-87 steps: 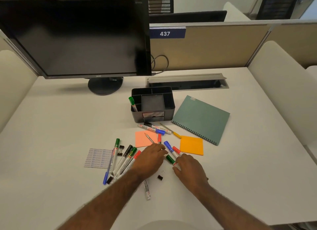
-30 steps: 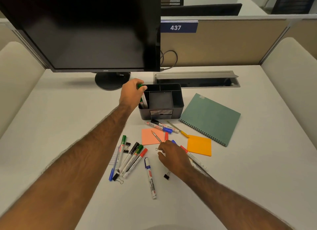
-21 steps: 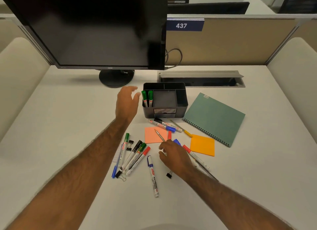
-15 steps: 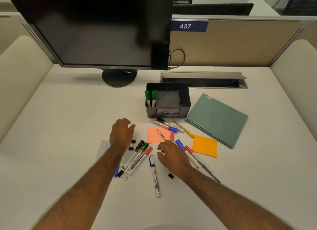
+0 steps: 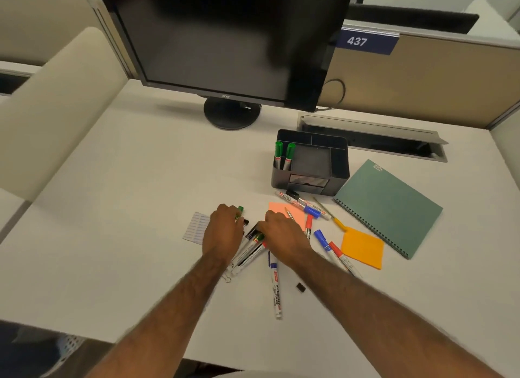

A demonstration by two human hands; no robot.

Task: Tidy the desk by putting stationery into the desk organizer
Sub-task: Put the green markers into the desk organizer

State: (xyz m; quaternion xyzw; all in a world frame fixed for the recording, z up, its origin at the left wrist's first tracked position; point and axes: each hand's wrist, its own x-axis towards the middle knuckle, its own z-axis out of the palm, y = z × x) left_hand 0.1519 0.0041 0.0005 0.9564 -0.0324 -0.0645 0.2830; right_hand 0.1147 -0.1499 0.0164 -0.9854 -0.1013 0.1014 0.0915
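Note:
The black desk organizer [image 5: 341, 169] stands mid-desk with two green-capped markers [image 5: 283, 153] upright in its left slot. My left hand [image 5: 223, 232] lies over a green-capped marker [image 5: 240, 210], fingers curled round it. My right hand [image 5: 284, 237] is palm down beside it, fingertips on a bundle of markers [image 5: 249, 251]; their grip is hidden. A blue-capped whiteboard marker [image 5: 276, 289] lies below the hands. More markers and pens [image 5: 302, 204] lie in front of the organizer, and blue and red ones [image 5: 333, 251] to the right.
A pink sticky note [image 5: 297, 210], an orange sticky note [image 5: 363, 246] and a green spiral notebook [image 5: 391, 206] lie to the right. A label sheet [image 5: 197, 225] and a small binder clip [image 5: 300, 287] sit nearby. The monitor [image 5: 225, 39] stands behind.
My left hand let go of a green marker in the organizer and came back down onto the marker pile. My right hand shifted left onto the same pile.

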